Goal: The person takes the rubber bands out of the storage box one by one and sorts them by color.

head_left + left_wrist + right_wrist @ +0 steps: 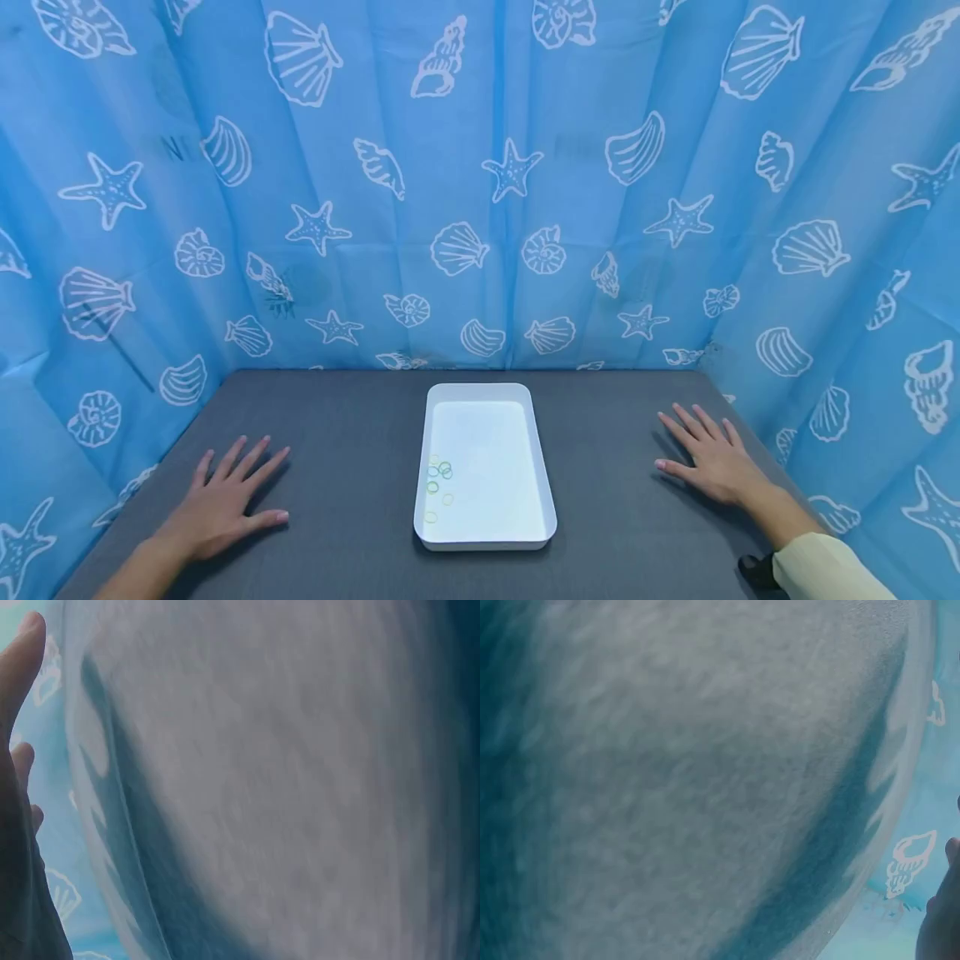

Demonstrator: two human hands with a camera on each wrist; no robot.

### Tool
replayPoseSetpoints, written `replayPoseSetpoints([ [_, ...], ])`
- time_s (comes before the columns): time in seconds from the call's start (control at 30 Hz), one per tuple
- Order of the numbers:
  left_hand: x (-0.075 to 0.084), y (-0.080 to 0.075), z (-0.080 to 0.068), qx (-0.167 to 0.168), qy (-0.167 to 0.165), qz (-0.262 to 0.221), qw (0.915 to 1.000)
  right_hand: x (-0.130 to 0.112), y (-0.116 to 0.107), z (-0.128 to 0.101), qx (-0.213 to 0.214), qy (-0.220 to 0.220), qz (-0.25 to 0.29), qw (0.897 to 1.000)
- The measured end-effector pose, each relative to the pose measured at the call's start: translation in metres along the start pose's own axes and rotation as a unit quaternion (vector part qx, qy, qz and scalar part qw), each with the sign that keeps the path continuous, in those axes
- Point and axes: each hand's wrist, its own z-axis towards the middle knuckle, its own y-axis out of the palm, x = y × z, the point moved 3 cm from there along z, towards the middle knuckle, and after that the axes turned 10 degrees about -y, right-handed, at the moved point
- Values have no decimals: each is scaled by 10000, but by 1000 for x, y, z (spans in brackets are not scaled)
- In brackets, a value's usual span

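While one shallow white rectangular plastic tray (pixel 484 400) is sitting in the middle of the dark grey cloth-covered table (pixel 352 433), about six small thin rubber bands (pixel 438 483), green and yellow, are lying loose in its near left part. The left hand (pixel 221 500) is resting flat on the table well to the tray's left, fingers spread and holding nothing; the right hand (pixel 712 458) is lying likewise to its right. A blue curtain printed with white shells and starfish (pixel 480 183) is hanging around three sides.
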Motion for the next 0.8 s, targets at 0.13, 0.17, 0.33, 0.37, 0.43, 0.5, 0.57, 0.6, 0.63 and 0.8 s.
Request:
replayPoseSetpoints([
  [0.13, 11, -4, 0, 114, 229, -288, 9993, -2, -1, 4, 60, -33, -33, 10000],
  [0.17, 14, -5, 0, 120, 299, -386, 9987, -2, -2, 5, 103, -51, -40, 9999],
  [0.33, 28, -10, 1, 165, 525, -651, 9964, -11, -7, 14, 450, -292, -43, 9986],
  [0.37, 31, -10, 1, 165, 566, -670, 9960, -13, -8, 15, 536, -359, -22, 9979],
  [0.43, 36, -10, 1, 165, 614, -681, 9957, -16, -9, 18, 654, -470, 41, 9967],
  [0.5, 42, -10, 0, 146, 653, -651, 9956, -20, -10, 20, 749, -567, 83, 9955],
  [0.57, 47, -10, 0, 129, 691, -684, 9952, -23, -9, 23, 828, -646, 149, 9944],
  [0.6, 49, -10, 0, 124, 704, -708, 9949, -25, -9, 25, 862, -681, 170, 9938],
  [0.63, 51, -9, 0, 116, 711, -744, 9946, -27, -9, 27, 918, -722, 177, 9930],
  [0.8, 62, -9, 1, 23, 714, -998, 9924, -33, -8, 33, 1231, -864, 230, 9884],
])
